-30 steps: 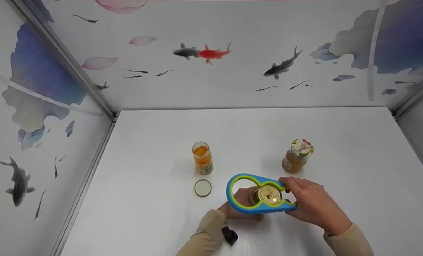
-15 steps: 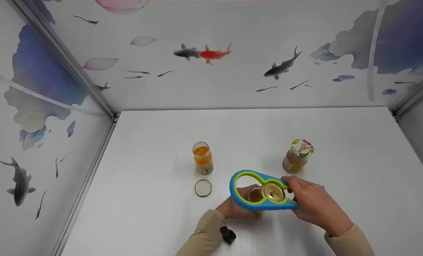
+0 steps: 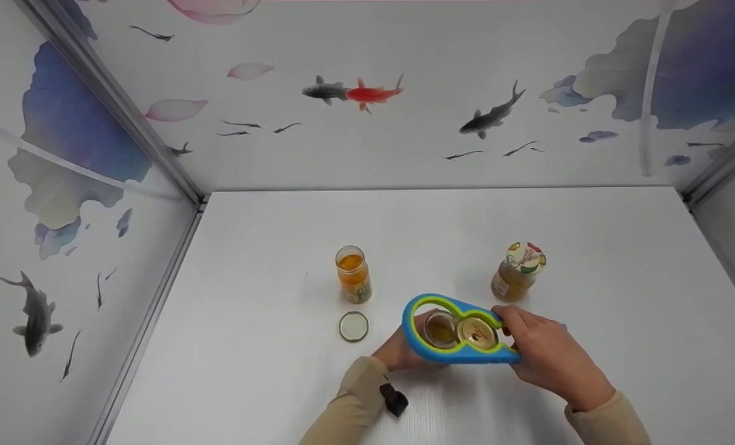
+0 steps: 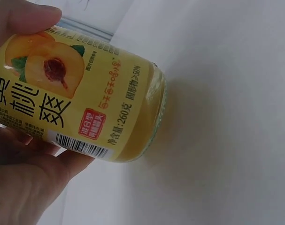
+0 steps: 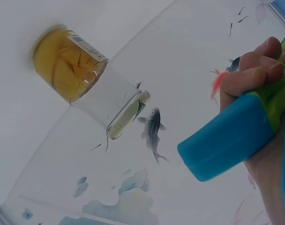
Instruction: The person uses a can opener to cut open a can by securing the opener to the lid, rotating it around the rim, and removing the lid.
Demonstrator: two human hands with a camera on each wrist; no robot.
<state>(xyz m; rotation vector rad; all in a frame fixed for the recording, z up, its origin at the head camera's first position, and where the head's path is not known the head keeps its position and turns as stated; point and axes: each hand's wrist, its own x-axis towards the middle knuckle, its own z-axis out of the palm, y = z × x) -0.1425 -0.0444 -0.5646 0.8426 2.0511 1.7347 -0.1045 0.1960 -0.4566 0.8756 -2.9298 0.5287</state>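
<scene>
In the head view my left hand [image 3: 397, 351] holds a glass jar [image 3: 440, 331] whose mouth is uncovered. The left wrist view shows this jar's yellow peach label [image 4: 81, 89], with thumb and fingers around the glass. My right hand [image 3: 546, 352] grips the handles of a blue and green jar opener [image 3: 460, 356]. A gold lid [image 3: 477, 334] sits in the opener's smaller ring, beside the jar mouth and apart from it. Through the larger ring the jar mouth shows. Blue handle ends [image 5: 227, 136] stick out past the right fingers in the right wrist view.
An uncovered jar with orange contents [image 3: 353, 278] stands left of centre, its loose lid [image 3: 353, 326] lying in front. To the right stands a lidded jar [image 3: 513, 278] with a patterned cap. Printed walls enclose the white table [image 3: 250, 309] at the back and sides.
The gold lid has come off the jar, staying in the opener as it shifted slightly right and up. The jar in the left hand has moved left, baring its mouth.
</scene>
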